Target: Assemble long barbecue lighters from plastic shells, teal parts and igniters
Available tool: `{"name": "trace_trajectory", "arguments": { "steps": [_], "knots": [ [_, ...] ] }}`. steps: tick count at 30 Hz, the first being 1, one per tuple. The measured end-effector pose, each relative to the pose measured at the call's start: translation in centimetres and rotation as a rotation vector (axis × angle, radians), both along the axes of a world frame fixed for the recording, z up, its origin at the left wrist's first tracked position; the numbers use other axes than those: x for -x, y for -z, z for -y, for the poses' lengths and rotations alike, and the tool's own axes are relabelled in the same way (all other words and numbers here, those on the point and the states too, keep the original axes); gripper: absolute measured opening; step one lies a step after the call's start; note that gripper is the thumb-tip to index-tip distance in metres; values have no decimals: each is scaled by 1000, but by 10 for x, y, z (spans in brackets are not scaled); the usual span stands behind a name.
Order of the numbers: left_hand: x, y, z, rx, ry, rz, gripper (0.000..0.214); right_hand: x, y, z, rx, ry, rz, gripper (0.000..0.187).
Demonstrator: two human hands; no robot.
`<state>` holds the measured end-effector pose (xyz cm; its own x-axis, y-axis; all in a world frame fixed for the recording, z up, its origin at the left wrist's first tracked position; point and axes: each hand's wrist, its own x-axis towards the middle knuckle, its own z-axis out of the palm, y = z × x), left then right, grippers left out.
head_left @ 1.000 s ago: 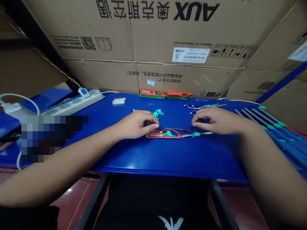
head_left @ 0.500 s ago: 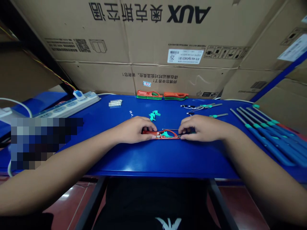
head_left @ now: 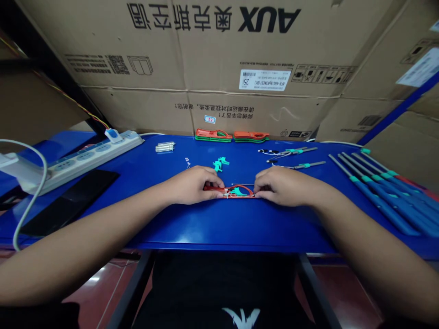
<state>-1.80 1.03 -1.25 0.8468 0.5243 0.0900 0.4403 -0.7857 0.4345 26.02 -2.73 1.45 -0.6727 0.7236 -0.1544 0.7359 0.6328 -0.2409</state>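
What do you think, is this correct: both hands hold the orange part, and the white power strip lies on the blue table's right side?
Not quite. The head view shows the white power strip on the left side of the blue table, not the right. The left hand and right hand do hold the orange part.

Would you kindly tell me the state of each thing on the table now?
red handle, flat on the table, green piece inside.
left hand, gripping the handle's left end.
right hand, gripping its right end.
power strip, one plug in.
phone, screen dark.
blue rods, lying side by side.
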Motion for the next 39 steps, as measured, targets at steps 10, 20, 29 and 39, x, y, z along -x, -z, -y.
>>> {"name": "trace_trajectory", "arguments": {
  "steps": [10, 20, 29, 39],
  "knots": [
    [-1, 1, -1, 8, 1, -11, 26, -8, 4, -6, 138, 3, -108, 17],
    [0, 1, -2, 17, 9, -2, 26, 0, 3, 0, 29, -5, 16, 13],
    [0, -1, 0, 9, -1, -7, 27, -41, -18, -13, -239, 83, -199, 27],
    [-1, 0, 2, 10, 62, 59, 26, 6, 8, -2, -52, -64, -155, 10]
  ]
}}
